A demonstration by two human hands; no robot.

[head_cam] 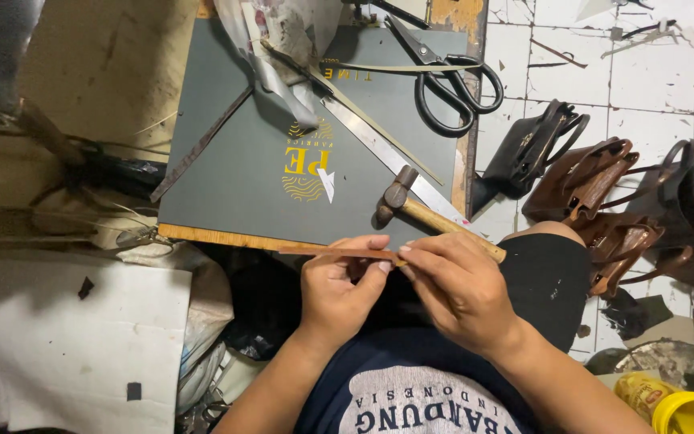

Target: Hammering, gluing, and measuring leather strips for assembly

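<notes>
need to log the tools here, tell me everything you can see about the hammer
The hammer is small, with a dark, worn metal head at its upper-left end and a pale wooden handle running down to the right. It lies flat and slanted on the grey board, its head beside a long metal ruler. The handle passes the board's edge and ends just behind the right hand, which may touch it; neither hand grips it. Both hands hold a thin brown strip.
</notes>
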